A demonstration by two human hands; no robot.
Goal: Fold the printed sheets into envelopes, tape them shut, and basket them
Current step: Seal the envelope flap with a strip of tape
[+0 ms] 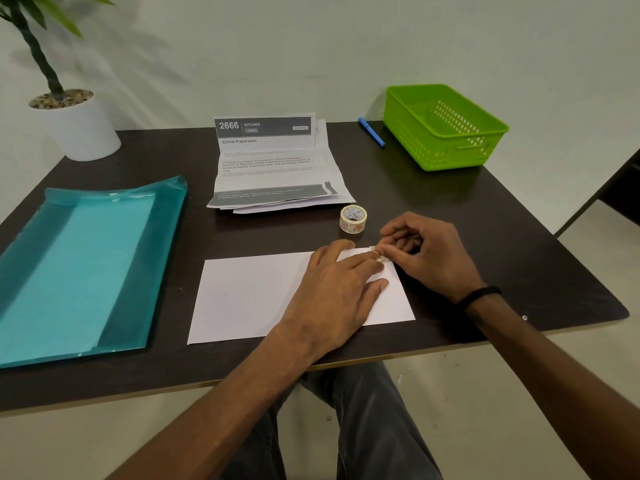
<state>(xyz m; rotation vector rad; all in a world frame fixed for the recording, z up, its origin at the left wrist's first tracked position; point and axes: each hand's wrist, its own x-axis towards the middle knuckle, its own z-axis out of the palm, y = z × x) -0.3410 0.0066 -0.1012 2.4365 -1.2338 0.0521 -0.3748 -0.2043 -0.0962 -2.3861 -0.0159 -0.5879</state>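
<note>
Left hand (341,289): fingers flat, pressing folded sheet (249,296). Right hand (426,251): fingertips pinching tape piece (379,255) at sheet's far right corner, beside left fingertips. Risk: crooked or creased tape if sheet slips. Basket (446,129) well beyond fingers.

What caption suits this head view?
Left hand steadies a folded white sheet while right hand presses tape on its corner.

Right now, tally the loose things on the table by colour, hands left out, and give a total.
White: 3, the folded sheet, the stack of printed sheets, the plant pot
Teal: 1, the plastic folder
Green: 1, the basket
Blue: 1, the pen
Cream patterned: 1, the tape roll
Total: 7
</note>
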